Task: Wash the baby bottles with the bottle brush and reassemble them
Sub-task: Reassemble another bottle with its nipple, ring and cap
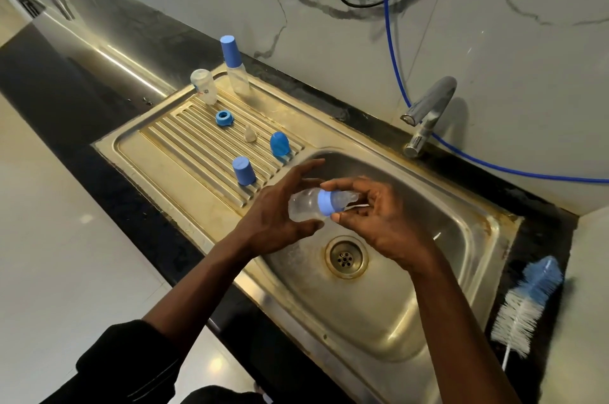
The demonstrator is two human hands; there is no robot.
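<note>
two grips share one baby bottle above the sink: my left grip curls round its clear body to steady it, my right grip pinches the blue collar, likely to twist it. the bottle brush lies apart on the desk.

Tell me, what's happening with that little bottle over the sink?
A person holds a small baby bottle sideways over the sink. The left hand grips its clear body, and the right hand pinches its blue ring. A capped bottle, an open bottle, a loose ring, a teat and two caps sit on the draining board. The brush lies on the counter.
</note>
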